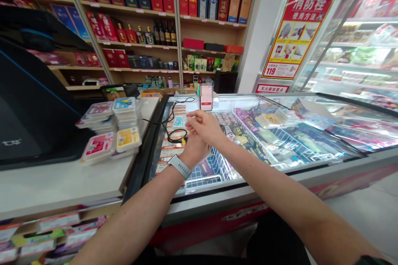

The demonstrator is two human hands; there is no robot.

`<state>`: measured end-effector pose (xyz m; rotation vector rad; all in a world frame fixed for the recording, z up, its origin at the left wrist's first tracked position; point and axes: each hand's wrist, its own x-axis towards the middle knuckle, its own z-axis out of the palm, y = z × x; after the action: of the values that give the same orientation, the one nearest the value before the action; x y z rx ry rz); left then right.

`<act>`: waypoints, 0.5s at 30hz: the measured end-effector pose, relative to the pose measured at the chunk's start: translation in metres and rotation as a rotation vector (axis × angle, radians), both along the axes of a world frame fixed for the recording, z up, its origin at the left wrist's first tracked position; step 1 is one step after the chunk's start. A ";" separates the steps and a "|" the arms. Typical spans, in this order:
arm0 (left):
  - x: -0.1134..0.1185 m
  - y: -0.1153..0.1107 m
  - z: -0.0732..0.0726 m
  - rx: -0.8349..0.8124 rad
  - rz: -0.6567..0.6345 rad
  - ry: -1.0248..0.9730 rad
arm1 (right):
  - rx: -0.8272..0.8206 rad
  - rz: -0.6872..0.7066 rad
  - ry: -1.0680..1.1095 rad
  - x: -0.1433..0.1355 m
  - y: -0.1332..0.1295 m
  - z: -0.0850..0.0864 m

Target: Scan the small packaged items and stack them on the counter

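My left hand [196, 147], with a grey-strapped watch [179, 166] on its wrist, is over the glass top of a chest freezer. My right hand [207, 127] crosses in front of it and hides most of its fingers. The right fingers are bent and drawn together; what they hold, if anything, cannot be made out. Right at their tips is a small light-blue card pack [179, 121]; whether it is gripped or lies on the glass is unclear. A black cable [176, 136] loops beside the hands. Just beyond them a phone [206, 101] stands upright with its screen lit.
Stacked card packs [128, 137] sit on the white counter [46, 184] at left, near a black monitor [34, 91]. Wire baskets [203, 182] of packaged goods fill the freezer [248, 192]. More packs [272, 119] lie on its glass. Shelves [137, 43] of boxes and bottles stand behind.
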<state>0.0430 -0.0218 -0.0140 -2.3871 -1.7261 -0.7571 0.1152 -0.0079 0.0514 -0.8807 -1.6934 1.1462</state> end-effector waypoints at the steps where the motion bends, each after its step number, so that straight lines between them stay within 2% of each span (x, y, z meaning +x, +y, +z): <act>1: -0.001 -0.002 0.002 0.001 -0.026 0.020 | 0.048 -0.029 0.020 0.010 0.002 0.000; 4: -0.005 -0.007 0.008 -0.016 -0.036 0.054 | 0.083 -0.098 0.083 0.040 0.011 -0.002; 7: -0.005 -0.011 0.011 -0.019 -0.043 0.027 | 0.089 -0.199 0.120 0.074 0.024 -0.012; 15: -0.004 -0.012 0.014 -0.042 -0.049 0.038 | 0.155 -0.567 0.044 0.190 0.071 -0.064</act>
<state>0.0394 -0.0340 -0.0005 -2.4633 -1.6911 -0.6837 0.3053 0.0628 -0.0125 -1.1306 -1.3470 0.6365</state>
